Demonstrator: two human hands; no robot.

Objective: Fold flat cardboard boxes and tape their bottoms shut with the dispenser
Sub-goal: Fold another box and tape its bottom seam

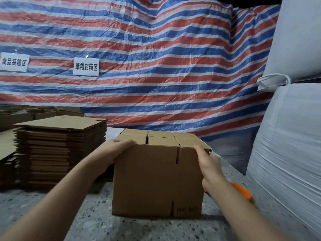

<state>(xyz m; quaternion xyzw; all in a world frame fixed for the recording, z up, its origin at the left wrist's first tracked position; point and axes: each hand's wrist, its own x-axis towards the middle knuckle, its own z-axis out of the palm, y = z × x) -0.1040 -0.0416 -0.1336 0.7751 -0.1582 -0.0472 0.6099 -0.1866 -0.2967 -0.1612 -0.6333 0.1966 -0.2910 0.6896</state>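
Observation:
A folded brown cardboard box (152, 178) stands on the speckled table (93, 221), its top flaps folded inward and lying flat. My left hand (114, 150) grips the box's upper left edge, fingers curled over the flap. My right hand (208, 162) rests against the upper right corner, fingers pointing up along the edge. An orange tape dispenser (243, 192) lies on the table behind my right forearm, mostly hidden.
A tall stack of flat cardboard boxes (57, 150) stands to the left, with more folded boxes (40, 113) behind it. Big white sacks (291, 136) crowd the right side. A red, white and blue striped tarp (156, 66) with two paper signs hangs behind.

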